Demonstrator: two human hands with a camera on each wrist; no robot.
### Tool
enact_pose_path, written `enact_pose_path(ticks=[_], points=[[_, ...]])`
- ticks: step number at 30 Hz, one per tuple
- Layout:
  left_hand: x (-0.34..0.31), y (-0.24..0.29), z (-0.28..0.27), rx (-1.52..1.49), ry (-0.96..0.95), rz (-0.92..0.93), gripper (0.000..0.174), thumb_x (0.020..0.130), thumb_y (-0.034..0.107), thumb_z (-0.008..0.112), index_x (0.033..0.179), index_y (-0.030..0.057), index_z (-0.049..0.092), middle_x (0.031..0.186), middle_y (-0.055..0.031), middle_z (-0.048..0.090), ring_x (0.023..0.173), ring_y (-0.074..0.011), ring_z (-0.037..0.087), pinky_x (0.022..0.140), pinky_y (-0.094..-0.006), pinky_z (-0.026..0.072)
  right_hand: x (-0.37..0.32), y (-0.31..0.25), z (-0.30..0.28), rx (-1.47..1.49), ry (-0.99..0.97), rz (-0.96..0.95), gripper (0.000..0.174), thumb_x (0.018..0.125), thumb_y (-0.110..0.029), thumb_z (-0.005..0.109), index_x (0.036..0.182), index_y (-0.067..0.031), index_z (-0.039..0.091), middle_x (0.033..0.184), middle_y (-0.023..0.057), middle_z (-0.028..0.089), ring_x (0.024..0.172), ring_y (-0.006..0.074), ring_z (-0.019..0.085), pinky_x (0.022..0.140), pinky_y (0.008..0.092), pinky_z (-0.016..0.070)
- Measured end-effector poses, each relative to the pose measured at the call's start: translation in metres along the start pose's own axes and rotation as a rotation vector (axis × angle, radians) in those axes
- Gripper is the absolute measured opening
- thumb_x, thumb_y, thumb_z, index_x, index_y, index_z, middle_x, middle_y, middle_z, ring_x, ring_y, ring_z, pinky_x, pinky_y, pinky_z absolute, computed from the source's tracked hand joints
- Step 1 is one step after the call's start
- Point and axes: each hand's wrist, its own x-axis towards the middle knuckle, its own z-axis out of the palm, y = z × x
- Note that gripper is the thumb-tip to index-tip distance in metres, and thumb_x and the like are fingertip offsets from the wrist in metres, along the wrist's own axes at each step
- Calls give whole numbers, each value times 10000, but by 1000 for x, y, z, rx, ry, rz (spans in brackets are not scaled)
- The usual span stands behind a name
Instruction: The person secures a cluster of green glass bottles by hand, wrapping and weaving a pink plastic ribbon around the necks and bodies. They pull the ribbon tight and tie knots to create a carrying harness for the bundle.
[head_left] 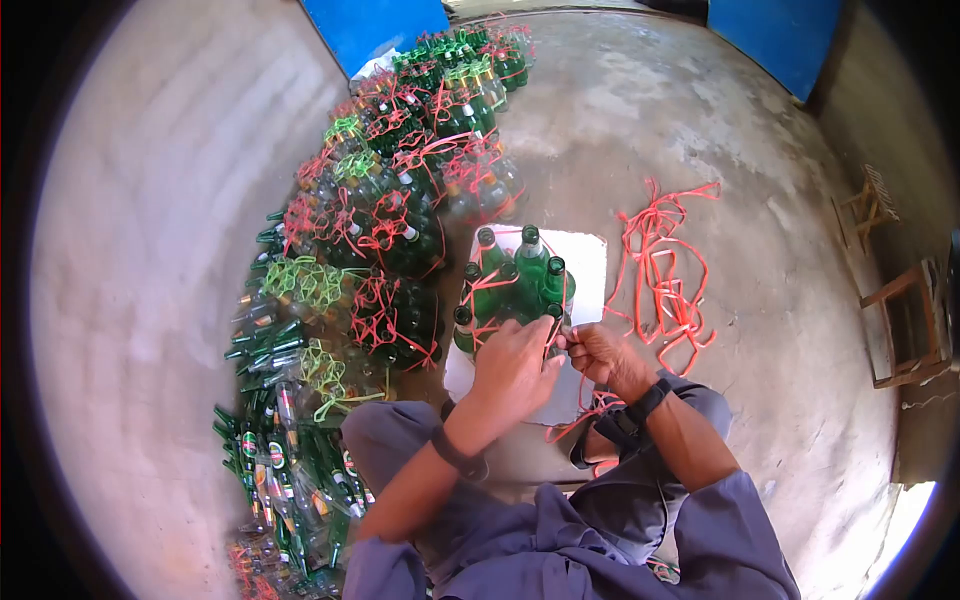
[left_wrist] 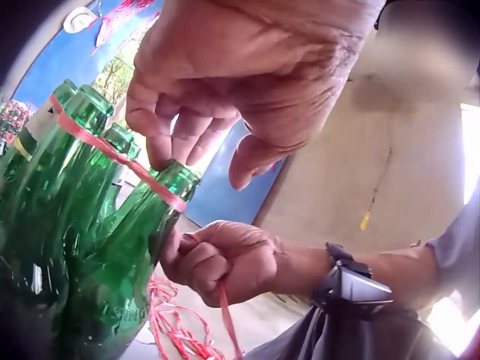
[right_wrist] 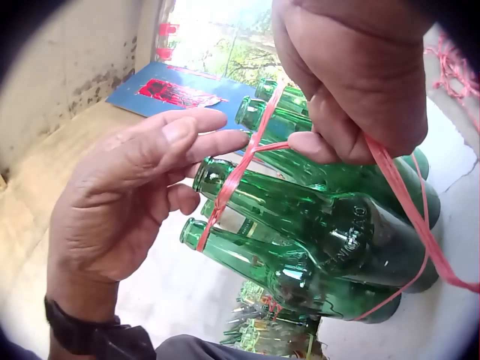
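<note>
Several green glass bottles [head_left: 530, 262] stand grouped on a white board [head_left: 590, 262], with pink strap [right_wrist: 238, 174] running around their necks. My left hand [head_left: 512, 372] is at the near bottle's mouth; in the left wrist view its fingertips [left_wrist: 161, 154] touch the rim, and the thumb stands apart. My right hand [head_left: 605, 355] is curled round the pink strap close beside the necks. In the right wrist view the right hand [right_wrist: 360, 82] pulls a strand sideways from the band, and a loose length [right_wrist: 420, 217] hangs from its fist.
Many bundled bottles [head_left: 400, 225] with pink and green strap fill the left side of the floor. Loose bottles [head_left: 280, 460] lie near the left knee. A heap of pink strap [head_left: 660, 270] lies right of the board. Wooden stools [head_left: 905, 300] stand by the right wall.
</note>
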Motion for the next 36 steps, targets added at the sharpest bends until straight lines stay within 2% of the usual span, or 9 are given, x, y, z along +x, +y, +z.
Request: enact_pose_path(ticks=[1, 10, 14, 19, 23, 29, 32, 34, 36], points=[[2, 0, 1, 21, -100, -69, 624, 771, 163, 770, 1310, 13, 495, 1072, -126, 702, 957, -342, 616, 820, -426, 499, -2, 2, 2, -7, 40, 7, 96, 929, 0, 471, 949, -9, 565, 779, 82, 661, 479, 58, 387, 406, 201, 279], [14, -32, 11, -299, -242, -64, 782, 784, 198, 752, 1432, 39, 343, 1188, -116, 706, 1154, -331, 594, 950, -415, 485, 22, 17, 7, 35, 110, 53, 142, 912, 29, 488, 833, -20, 595, 714, 63, 626, 445, 80, 408, 390, 223, 286], [18, -36, 12, -225, -251, -15, 862, 795, 206, 739, 1499, 40, 272, 1180, -95, 711, 1163, -316, 595, 950, -413, 485, 21, 19, 20, -58, 207, 25, 188, 921, 18, 458, 803, -52, 587, 676, 27, 596, 425, 72, 391, 373, 213, 270], [26, -26, 2, -41, -459, -33, 974, 794, 218, 724, 1569, 60, 154, 1065, -61, 726, 1074, -304, 617, 881, -436, 507, 17, 16, 22, 14, 173, 58, 190, 934, -12, 480, 783, -72, 577, 647, 11, 576, 418, 71, 352, 371, 214, 232], [24, -18, -3, 112, -400, 150, 868, 801, 210, 734, 1535, 72, 292, 1013, -53, 712, 949, -306, 614, 789, -432, 521, 14, 15, 18, 7, 89, 61, 143, 918, -48, 532, 795, -91, 590, 633, -19, 553, 419, 65, 371, 365, 224, 263], [24, -14, -3, 182, -327, 285, 699, 818, 233, 735, 1443, 80, 462, 930, -73, 680, 918, -278, 614, 747, -404, 524, 13, 9, 8, -105, 7, -3, 128, 859, -119, 674, 746, -103, 615, 629, 1, 575, 419, 70, 360, 368, 228, 246], [24, -16, -1, 276, -274, 321, 659, 812, 257, 741, 1406, 90, 507, 883, -72, 663, 900, -271, 619, 722, -397, 525, -1, -4, 8, -226, -35, 10, 140, 841, -162, 715, 757, -74, 645, 590, -3, 538, 395, 71, 348, 350, 240, 210], [24, -17, -5, 272, -266, 308, 652, 805, 271, 746, 1392, 100, 521, 872, -70, 657, 887, -273, 621, 712, -397, 525, 1, -7, -3, -589, 58, 30, 189, 841, -201, 730, 755, -46, 665, 545, -14, 482, 369, 66, 330, 330, 253, 169], [23, -19, -7, 268, -257, 297, 644, 798, 286, 751, 1378, 110, 535, 861, -67, 652, 875, -275, 623, 701, -398, 525, -4, -6, -7, -609, 72, -3, 233, 854, -238, 726, 746, -40, 668, 531, -16, 464, 363, 64, 321, 324, 259, 158]])
